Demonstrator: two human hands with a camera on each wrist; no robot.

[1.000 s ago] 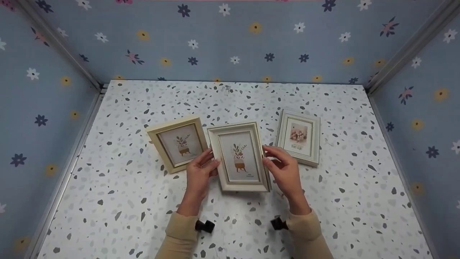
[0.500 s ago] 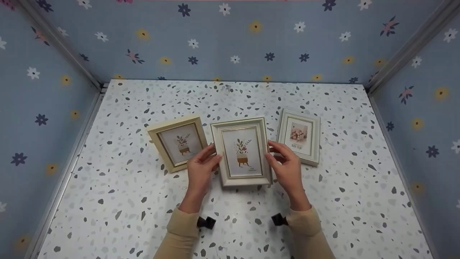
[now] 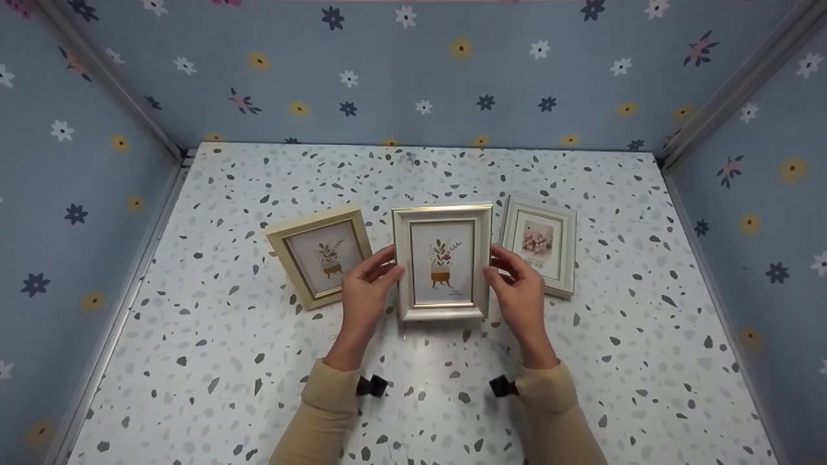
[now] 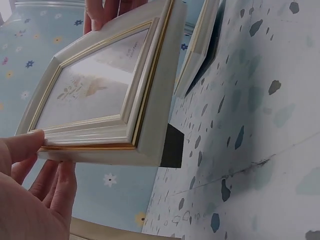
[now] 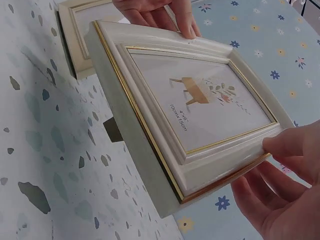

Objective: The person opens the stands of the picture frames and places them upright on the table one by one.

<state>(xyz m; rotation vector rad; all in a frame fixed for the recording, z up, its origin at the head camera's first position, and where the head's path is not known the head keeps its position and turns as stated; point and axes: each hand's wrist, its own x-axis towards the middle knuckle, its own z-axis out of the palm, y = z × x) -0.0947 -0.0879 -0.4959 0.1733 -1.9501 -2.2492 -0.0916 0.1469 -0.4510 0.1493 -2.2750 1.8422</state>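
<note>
A white picture frame (image 3: 442, 314) with gold trim and a potted-plant print is held between both hands in the middle of the head view. My left hand (image 3: 367, 290) pinches its left side, thumb on the front and fingers behind. On the opposite side my right hand (image 3: 519, 290) grips the edge the same way. Both wrist views show the frame raised off the table, facing me. From its back a dark stand leg (image 4: 173, 146) sticks out below the lower edge. In the right wrist view the print reads 4"x6", 10cmx15cm.
To the left, a cream-yellow picture frame (image 3: 292, 265) sits at an angle, partly behind the left hand. A whitish frame (image 3: 567, 258) with a pink flower picture lies at the right. The speckled table (image 3: 413, 413) meets blue flowered walls (image 3: 400, 71) at back and sides.
Both hands have lifted the white frame up and slightly right, and it has turned from tilted to nearly straight. The other two frames have stayed put.
</note>
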